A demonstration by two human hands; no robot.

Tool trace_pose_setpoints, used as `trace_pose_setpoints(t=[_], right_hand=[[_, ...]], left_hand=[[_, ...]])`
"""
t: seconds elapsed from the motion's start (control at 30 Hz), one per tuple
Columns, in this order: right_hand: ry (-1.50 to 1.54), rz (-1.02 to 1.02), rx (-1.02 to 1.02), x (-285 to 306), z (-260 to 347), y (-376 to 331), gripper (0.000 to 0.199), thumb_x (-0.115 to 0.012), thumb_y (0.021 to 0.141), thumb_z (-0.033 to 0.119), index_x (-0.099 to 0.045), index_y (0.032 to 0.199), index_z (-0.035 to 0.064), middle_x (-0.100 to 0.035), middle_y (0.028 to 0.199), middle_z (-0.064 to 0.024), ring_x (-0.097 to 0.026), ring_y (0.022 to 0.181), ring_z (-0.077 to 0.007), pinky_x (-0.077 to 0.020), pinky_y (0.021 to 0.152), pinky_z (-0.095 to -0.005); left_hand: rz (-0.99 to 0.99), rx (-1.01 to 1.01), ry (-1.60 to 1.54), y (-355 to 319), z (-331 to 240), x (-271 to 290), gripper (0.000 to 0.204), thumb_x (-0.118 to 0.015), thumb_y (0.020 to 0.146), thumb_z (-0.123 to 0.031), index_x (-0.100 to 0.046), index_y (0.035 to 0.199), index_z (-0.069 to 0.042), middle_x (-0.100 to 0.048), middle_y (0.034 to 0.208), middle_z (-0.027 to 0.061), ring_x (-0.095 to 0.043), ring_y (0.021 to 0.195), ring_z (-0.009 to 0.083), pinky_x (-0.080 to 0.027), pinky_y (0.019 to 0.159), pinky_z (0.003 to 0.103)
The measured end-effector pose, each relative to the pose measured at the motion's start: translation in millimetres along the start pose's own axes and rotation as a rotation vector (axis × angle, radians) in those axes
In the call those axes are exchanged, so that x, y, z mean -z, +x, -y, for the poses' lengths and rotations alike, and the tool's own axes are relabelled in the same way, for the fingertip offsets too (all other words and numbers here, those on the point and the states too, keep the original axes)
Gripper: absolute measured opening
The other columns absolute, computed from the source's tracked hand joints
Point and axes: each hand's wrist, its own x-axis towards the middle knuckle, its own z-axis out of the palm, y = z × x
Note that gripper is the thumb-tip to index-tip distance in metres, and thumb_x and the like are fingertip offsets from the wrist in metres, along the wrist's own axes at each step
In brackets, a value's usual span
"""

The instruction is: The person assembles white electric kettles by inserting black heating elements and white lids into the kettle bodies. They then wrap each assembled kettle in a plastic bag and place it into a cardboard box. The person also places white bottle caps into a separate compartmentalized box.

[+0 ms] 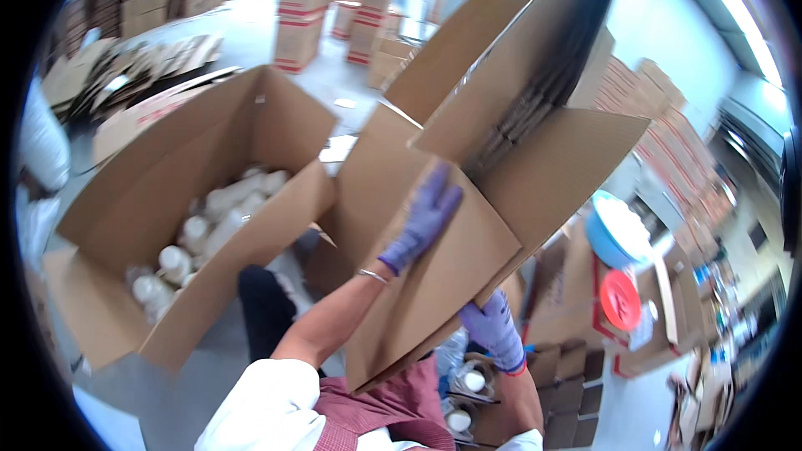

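Note:
A large brown cardboard box with its flaps standing out is tilted in front of me. My left hand, in a purple glove, lies across the box's near panel with its fingers stretched out; it is slightly blurred. Below and to the right, my right hand, gloved the same way, grips the box's lower edge, its fingertips partly hidden. Deep in the box is a dark shadowed area with some folded brown edges that I cannot make out clearly. On the left stands another open carton holding several white bottles in clear plastic.
Flattened cardboard is piled at the far left. Tall carton stacks stand behind. To the right are a blue basin with white contents and a red bowl. Cardboard dividers and white-capped bottles sit low near my right forearm.

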Motion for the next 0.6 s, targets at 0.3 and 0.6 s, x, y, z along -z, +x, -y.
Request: trace_pose_setpoints(t=[0.3, 0.6], right_hand=[[-0.126, 0.155, 0.158, -90, 118, 58, 0.04, -0.06, 0.086, 0.006, -0.053, 0.123, -0.0049, -0.064, 0.091, -0.0273, -0.065, 0.085, -0.0424, -0.0517, 0.07, -0.0428], [-0.49, 0.29, 0.407, -158, 164, 86, 0.088, -0.07, 0.069, 0.017, -0.031, 0.141, -0.014, -0.037, 0.138, -0.04, -0.035, 0.13, -0.0579, -0.0296, 0.109, -0.06]], left_hand=[[-0.145, 0.032, -0.835, -28, -7, 108, 0.059, -0.043, 0.104, -0.034, -0.029, 0.152, -0.002, -0.041, 0.15, 0.0188, -0.04, 0.139, 0.0245, -0.027, 0.118, 0.034], [-0.41, 0.226, -1.247, -70, 55, 155, 0.05, -0.044, 0.104, -0.035, -0.04, 0.143, -0.004, -0.05, 0.139, 0.0187, -0.048, 0.127, 0.0248, -0.034, 0.11, 0.036]])
